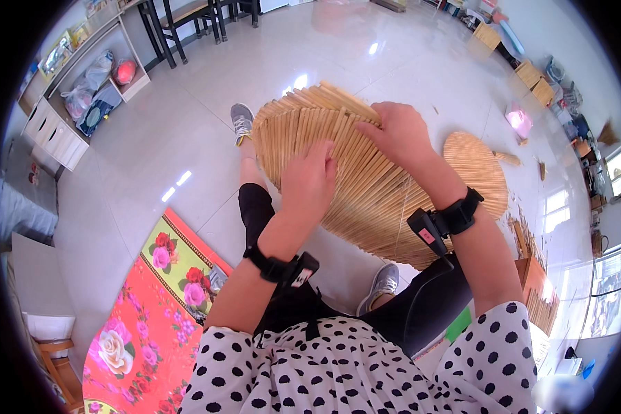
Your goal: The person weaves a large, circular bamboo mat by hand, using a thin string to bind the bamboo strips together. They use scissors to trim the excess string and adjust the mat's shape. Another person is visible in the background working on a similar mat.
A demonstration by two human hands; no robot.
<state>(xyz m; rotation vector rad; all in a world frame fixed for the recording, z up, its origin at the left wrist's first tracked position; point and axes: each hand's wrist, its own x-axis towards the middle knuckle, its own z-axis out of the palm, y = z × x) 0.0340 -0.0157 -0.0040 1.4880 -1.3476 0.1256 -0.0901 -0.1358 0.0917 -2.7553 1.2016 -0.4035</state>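
A large panel of straw-coloured plant stalks laid side by side (366,196) is tilted above my knees. Its far edge has an extra layer of stalks lying across it. My right hand (401,134) grips that far edge, thumb on the upper face and fingers curled over the rim. Over the panel's left part is my left hand (309,178), its fingers curled closed. Whatever those fingers pinch, if anything, is too small to make out. A dark band with a small device is strapped on each wrist.
On the floor to the right lies a smaller rounded stalk panel (472,169), with loose stalks (524,241) nearby. A red floral mat (138,324) spreads at my left. Farther off are a drawer unit (55,134), dark-legged chairs (186,17) and a pink bag (519,121).
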